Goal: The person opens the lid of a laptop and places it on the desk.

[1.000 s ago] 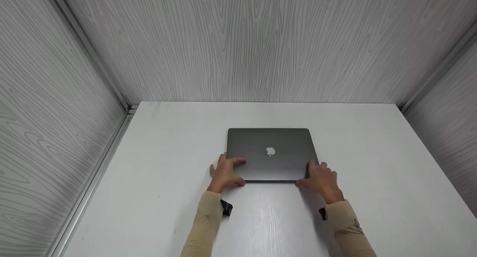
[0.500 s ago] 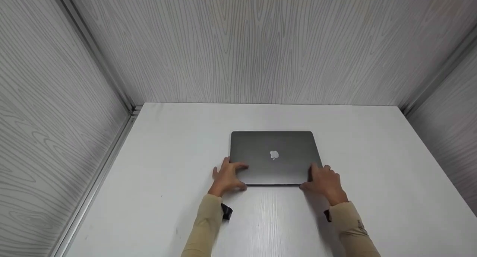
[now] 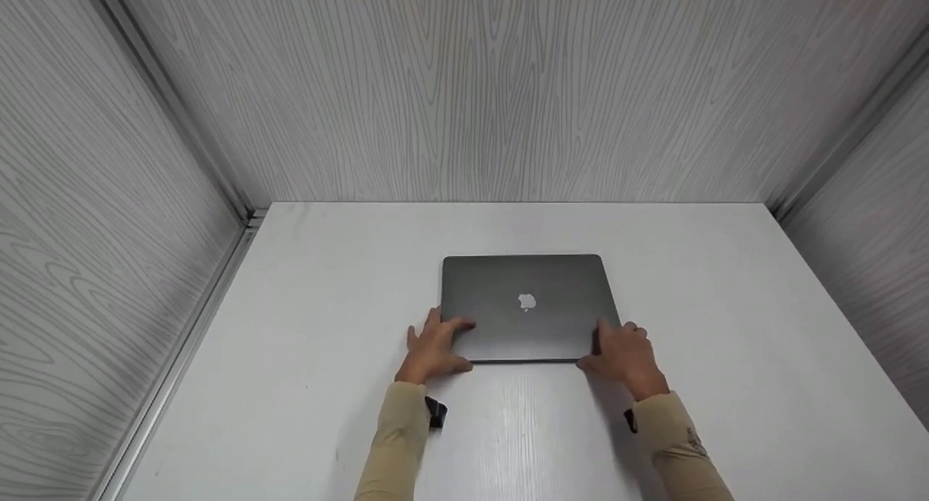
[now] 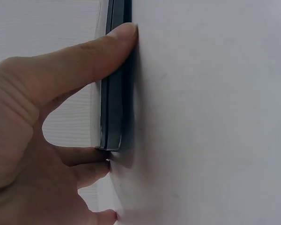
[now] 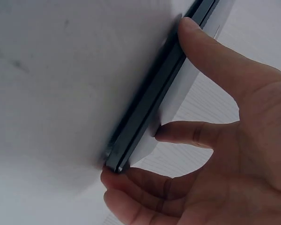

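Observation:
A closed grey laptop [image 3: 537, 276] with a pale apple logo lies flat on the white table [image 3: 326, 283]. My left hand [image 3: 430, 348] holds its near left corner. The left wrist view shows the thumb [image 4: 84, 63] against the laptop's dark front edge [image 4: 114, 108], with other fingers by the side at the corner. At the near right corner, my right hand [image 3: 625, 353] grips in a mirrored way. In the right wrist view its thumb [image 5: 215, 56] presses the front edge, one finger [image 5: 187, 132] reaches over the lid, and the others lie round the corner.
Grey wood-grain panels stand behind the table [image 3: 479, 94] and on both sides. A metal rail [image 3: 181, 334] runs along the table's left edge. Both forearms wear beige sleeves [image 3: 395, 443], with a dark wrist device [image 3: 435, 412] showing at the left cuff.
The head view shifts slightly. Both hands and the laptop keep their places on the table.

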Available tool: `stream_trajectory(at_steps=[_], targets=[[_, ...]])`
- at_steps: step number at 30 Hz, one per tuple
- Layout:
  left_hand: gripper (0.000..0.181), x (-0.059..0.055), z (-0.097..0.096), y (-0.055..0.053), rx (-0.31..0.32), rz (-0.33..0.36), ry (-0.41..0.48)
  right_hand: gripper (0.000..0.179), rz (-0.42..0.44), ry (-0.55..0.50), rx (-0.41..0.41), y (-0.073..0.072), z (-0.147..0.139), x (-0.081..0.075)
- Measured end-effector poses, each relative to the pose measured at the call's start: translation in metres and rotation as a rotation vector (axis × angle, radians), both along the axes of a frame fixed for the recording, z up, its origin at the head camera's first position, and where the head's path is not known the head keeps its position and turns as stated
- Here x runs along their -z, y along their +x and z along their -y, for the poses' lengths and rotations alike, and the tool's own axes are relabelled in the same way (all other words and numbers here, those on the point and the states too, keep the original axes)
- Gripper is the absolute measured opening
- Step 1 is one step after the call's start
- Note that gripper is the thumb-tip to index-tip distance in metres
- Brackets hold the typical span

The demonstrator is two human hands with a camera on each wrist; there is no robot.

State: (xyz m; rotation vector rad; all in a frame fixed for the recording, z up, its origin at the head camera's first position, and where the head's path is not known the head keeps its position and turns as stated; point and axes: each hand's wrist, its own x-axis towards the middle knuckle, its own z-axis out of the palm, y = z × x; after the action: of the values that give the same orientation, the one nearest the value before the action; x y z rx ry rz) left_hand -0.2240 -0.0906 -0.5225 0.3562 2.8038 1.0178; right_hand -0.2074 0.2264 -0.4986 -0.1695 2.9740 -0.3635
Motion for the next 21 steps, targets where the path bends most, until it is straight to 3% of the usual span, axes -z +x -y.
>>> stream_trajectory(at_steps=[9, 17, 21], targets=[[0.065, -0.004, -0.003, 0.000, 0.011, 0.032, -0.014, 0.075, -0.005, -0.002, -0.010, 0.000, -0.003, -0.003], [0.063, -0.007, -0.001, -0.001, 0.025, 0.004, -0.035, 0.076, 0.020, 0.014, -0.025, -0.004, 0.000, -0.009], [0.065, -0.001, 0.000, 0.003, 0.045, -0.001, -0.098, 0.074, 0.018, 0.103, -0.044, -0.002, 0.000, -0.007]])
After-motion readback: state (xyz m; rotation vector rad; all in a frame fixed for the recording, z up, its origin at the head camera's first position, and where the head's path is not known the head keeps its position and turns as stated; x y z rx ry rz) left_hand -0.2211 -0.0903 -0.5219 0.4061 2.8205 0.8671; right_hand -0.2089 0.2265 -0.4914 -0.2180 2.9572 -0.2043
